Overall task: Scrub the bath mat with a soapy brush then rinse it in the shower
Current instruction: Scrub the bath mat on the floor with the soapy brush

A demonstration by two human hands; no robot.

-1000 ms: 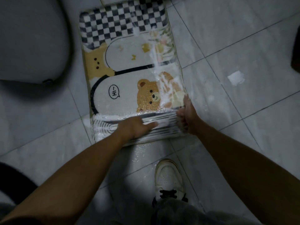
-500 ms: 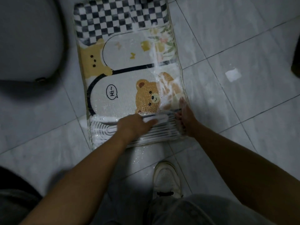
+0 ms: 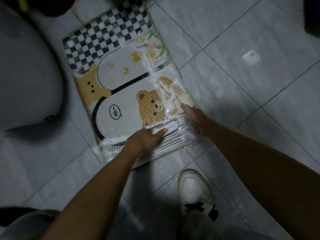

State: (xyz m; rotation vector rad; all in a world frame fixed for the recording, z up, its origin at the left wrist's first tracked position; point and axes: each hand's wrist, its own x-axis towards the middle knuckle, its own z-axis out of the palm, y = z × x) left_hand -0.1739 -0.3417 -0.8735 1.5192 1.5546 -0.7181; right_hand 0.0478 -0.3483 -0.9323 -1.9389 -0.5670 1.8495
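The bath mat (image 3: 121,80) lies flat on the grey tiled floor, printed with bears, a "Hi~" bubble and a black-and-white check band at its far end. Soap foam streaks its right side and near end. My left hand (image 3: 143,140) is closed on a white brush (image 3: 170,126), which it presses onto the striped near end of the mat. My right hand (image 3: 195,118) rests on the mat's near right corner with its fingers stretched out flat, holding nothing.
A white toilet base (image 3: 26,75) stands close to the mat's left edge. My white shoe (image 3: 194,187) is just below the mat. A blob of foam (image 3: 251,57) sits on the wet tiles at right. A dark object (image 3: 313,14) fills the top right corner.
My right hand has slid from the mat's right edge onto its near right corner. The left hand and brush stay on the striped end. The camera has shifted, so the mat appears tilted.
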